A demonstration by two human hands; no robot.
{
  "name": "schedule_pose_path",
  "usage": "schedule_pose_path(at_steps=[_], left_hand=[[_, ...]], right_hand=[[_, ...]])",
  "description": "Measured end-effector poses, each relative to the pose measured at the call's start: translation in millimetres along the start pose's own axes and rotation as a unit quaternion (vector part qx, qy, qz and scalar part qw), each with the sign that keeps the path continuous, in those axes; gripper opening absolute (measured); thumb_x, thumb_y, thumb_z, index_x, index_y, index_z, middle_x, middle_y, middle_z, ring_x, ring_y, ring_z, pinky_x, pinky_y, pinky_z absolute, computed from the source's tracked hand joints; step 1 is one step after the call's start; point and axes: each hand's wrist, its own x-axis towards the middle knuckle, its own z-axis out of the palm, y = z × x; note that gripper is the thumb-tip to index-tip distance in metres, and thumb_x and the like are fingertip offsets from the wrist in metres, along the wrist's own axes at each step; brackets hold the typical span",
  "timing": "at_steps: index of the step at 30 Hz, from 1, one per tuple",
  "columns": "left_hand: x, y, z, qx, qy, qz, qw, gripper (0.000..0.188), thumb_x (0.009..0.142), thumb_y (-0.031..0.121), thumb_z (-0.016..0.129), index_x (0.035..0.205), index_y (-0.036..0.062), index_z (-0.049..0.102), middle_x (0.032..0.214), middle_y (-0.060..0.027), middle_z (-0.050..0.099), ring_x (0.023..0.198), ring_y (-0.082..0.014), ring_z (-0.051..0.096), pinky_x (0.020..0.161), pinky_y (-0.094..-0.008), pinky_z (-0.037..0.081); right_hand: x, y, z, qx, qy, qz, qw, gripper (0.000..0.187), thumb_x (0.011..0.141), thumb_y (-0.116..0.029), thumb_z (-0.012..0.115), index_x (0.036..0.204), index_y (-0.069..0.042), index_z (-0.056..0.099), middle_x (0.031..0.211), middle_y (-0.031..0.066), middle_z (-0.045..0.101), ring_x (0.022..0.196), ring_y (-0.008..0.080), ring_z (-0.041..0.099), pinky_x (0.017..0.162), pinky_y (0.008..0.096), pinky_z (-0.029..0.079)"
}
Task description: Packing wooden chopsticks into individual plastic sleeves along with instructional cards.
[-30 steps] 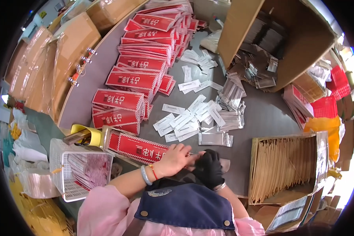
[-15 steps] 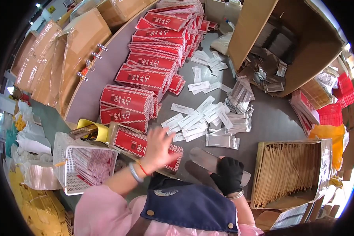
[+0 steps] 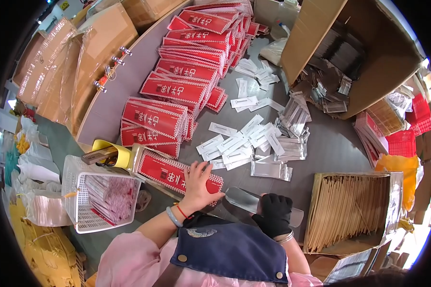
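My left hand [image 3: 199,185] rests on the front end of a red printed paper sleeve [image 3: 164,173], its fingers spread and the thumb pointing right. That sleeve lies on top in a narrow cardboard holder. In a black fingerless glove, my right hand [image 3: 275,214] is closed around a long, shiny, round-ended scoop-like strip [image 3: 243,198]. The strip's far end points left, close to my left thumb. Beyond both hands lies a loose pile of small white and silver packets [image 3: 237,146]. The glove hides the middle of the strip.
Stacked red sleeves [image 3: 177,91] fill the table's left side. A box of thin wooden sticks [image 3: 397,205] stands at right, a large open carton [image 3: 311,33] at far right. Left of my left hand are a yellow cup [image 3: 122,155] and a white basket [image 3: 74,191] holding packets.
My left hand has come down onto the red sleeve, and its fingers now touch it. The shiny strip has tilted in my right hand and moved slightly left.
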Motion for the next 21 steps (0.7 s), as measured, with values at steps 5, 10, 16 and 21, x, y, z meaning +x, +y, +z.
schedule_pose_path(at_steps=[5,10,16,21], left_hand=[[-0.9,-4.2,-1.5,-0.038,-0.008,-0.004,0.999,0.093,0.059,0.046,0.087,0.133,0.0028,0.05,0.137,-0.0154,0.043,0.134,-0.0399,0.032,0.111,-0.0632,0.017],[1.6,-2.1,-3.6,-0.026,-0.036,-0.011,0.999,0.097,0.06,0.045,0.086,0.136,0.0007,0.046,0.14,-0.0167,0.043,0.135,-0.0412,0.031,0.111,-0.0642,0.016],[50.6,18.7,-4.1,-0.075,-0.073,0.08,0.991,0.084,0.066,0.039,0.084,0.134,0.004,0.048,0.137,-0.0166,0.048,0.131,-0.0397,0.039,0.108,-0.0604,0.024],[161.9,75.7,53.1,-0.027,0.019,0.299,0.954,0.046,0.081,0.017,0.066,0.125,0.0102,0.058,0.128,-0.0116,0.056,0.12,-0.0353,0.048,0.096,-0.0488,0.04]], right_hand=[[-0.8,1.2,8.4,-0.016,-0.006,-0.011,1.0,0.062,0.062,-0.042,0.082,0.111,-0.012,0.06,0.102,0.0086,0.061,0.099,0.0307,0.056,0.089,0.0459,0.037],[17.0,-9.7,32.7,0.008,-0.052,-0.024,0.998,0.064,0.065,-0.05,0.076,0.111,-0.009,0.06,0.104,0.0125,0.061,0.098,0.0325,0.057,0.085,0.0472,0.039],[38.9,-19.2,42.0,0.107,0.068,-0.102,0.987,0.068,0.067,-0.042,0.078,0.123,-0.011,0.057,0.118,0.0097,0.06,0.11,0.0313,0.055,0.092,0.0485,0.039],[1.0,46.0,-4.9,0.087,0.17,0.071,0.979,0.057,0.071,-0.037,0.078,0.118,-0.007,0.063,0.119,0.0128,0.06,0.109,0.0338,0.056,0.093,0.0461,0.043]])
